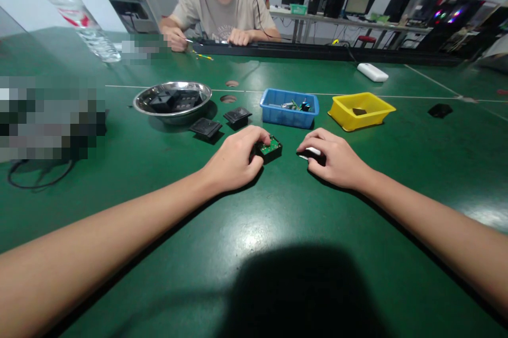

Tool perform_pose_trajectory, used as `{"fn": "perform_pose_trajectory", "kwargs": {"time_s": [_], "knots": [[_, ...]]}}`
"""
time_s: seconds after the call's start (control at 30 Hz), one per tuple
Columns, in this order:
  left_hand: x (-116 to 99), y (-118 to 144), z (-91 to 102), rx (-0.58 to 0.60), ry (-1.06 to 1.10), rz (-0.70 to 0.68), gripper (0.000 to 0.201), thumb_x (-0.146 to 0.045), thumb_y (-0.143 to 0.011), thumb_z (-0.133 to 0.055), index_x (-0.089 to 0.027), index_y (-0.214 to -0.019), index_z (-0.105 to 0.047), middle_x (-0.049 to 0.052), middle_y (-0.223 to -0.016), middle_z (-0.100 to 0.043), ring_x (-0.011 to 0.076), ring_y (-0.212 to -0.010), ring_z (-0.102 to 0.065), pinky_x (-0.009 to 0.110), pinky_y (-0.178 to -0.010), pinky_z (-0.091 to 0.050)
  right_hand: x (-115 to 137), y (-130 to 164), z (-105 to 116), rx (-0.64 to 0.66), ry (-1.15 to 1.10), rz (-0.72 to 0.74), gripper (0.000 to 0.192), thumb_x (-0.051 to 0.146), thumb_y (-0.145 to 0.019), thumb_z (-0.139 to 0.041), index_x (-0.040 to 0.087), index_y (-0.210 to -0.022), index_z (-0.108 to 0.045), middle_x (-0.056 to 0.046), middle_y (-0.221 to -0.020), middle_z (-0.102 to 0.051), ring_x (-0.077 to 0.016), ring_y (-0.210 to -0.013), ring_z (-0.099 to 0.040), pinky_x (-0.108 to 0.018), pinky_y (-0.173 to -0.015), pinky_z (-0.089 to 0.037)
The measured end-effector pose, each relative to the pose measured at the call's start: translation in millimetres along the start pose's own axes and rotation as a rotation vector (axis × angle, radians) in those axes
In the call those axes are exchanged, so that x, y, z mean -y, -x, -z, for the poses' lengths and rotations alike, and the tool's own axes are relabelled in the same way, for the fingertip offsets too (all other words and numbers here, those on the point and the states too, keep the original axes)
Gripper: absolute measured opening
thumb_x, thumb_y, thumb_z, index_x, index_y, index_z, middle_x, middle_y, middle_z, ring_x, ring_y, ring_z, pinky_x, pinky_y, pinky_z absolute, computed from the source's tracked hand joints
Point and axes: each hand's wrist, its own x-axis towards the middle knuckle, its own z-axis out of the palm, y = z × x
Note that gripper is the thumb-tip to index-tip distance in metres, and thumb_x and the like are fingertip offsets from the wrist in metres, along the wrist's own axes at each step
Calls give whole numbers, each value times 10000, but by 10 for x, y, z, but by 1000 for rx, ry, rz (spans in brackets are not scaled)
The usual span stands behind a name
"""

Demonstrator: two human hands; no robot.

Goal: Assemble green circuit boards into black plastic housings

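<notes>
Table [397, 147], green and broad, carries everything near the hands, with a blue bin [288, 116] as the mark to place things by. Left of the blue bin, well apart, sits a steel bowl [180, 117] heaped with black pieces [162, 100]; near the blue bin on its right stands a yellow bin [357, 120] with one dark piece [359, 111] inside. Both hands rest on the near side of the blue bin. The left hand [240, 158], in front of it and leftward, has thumb and fingers wrapped round a black housing [272, 155]. The right hand [333, 161], in front and rightward, curls about a small black-and-white object [313, 151], too covered to identify. Two loose black blocks [205, 128] lie left of the blue bin, towards the bowl. In the housing, a green circuit board [273, 144] faces up uncovered, so this unit looks unfinished. Whether the bowl's pieces and the blocks are done or waiting, I cannot tell. Small parts [292, 106] lie in the blue bin, suggesting that work is left.
</notes>
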Motion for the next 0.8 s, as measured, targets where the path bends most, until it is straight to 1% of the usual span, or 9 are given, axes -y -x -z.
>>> {"fn": "perform_pose_trajectory", "kwargs": {"time_s": [0.1,0.17,0.27,0.33,0.47,0.53,0.63,0.73,0.8], "knots": [[-6,1,7,-21,3,10,307,-120,-758,-496,-164,-1047,-590,71,-1037,-691,211,-929,-658,354,-869,-534,45,-2,10,2,-93,35,331,67,-762,-551,206,-1011,-718,-74,-1020,-707,-203,-885,-656,-330,-794,-522],[-11,-3,12,-17,-4,1,251,-200,-801,-551,-161,-1045,-596,73,-1012,-687,215,-914,-656,351,-854,-534,58,-2,8,-21,-130,-1,308,84,-793,-563,204,-1029,-720,-64,-983,-728,-185,-802,-648,-325,-756,-517],[-9,-12,15,6,-27,-3,230,-338,-850,-624,-163,-998,-607,71,-971,-682,218,-885,-654,345,-815,-531,75,-1,-15,-139,-241,-146,201,171,-836,-621,197,-1004,-728,-49,-913,-741,-167,-714,-626,-326,-716,-509],[-5,-14,19,15,-17,-12,205,-336,-868,-629,-165,-980,-611,66,-960,-688,209,-868,-658,334,-807,-529,96,-2,-35,-242,-387,-261,162,236,-847,-655,191,-984,-730,-40,-873,-734,-167,-714,-627,-325,-696,-504],[-6,-9,37,101,78,-115,150,-256,-906,-594,-170,-1024,-624,83,-1067,-706,210,-984,-675,335,-906,-527,169,-17,-71,-380,-727,-425,303,292,-787,-744,195,-1072,-719,-1,-807,-682,-147,-708,-615,-303,-668,-513],[-10,-7,47,147,117,-173,147,-236,-923,-580,-175,-1049,-626,89,-1107,-705,211,-1053,-671,335,-954,-521,208,-28,-89,-408,-866,-484,403,289,-744,-783,204,-1129,-704,26,-780,-641,-115,-639,-578,-271,-597,-497],[-13,-5,49,173,141,-220,134,-221,-940,-577,-179,-1056,-628,96,-1130,-702,208,-1094,-662,334,-984,-517,245,-37,-120,-430,-1034,-555,388,270,-693,-818,197,-1058,-707,37,-785,-623,-97,-588,-591,-241,-518,-475],[-11,0,40,161,123,-209,130,-229,-947,-582,-178,-1055,-634,106,-1160,-690,211,-1108,-658,346,-992,-519,258,-37,-143,-427,-1133,-576,340,244,-660,-843,190,-961,-697,17,-803,-679,-147,-676,-693,-263,-578,-543],[-8,5,34,149,103,-195,131,-238,-951,-583,-177,-1053,-637,110,-1173,-680,212,-1113,-656,351,-995,-520,265,-33,-146,-395,-1129,-557,306,247,-665,-849,183,-930,-710,1,-796,-715,-160,-695,-707,-290,-629,-577]]}}
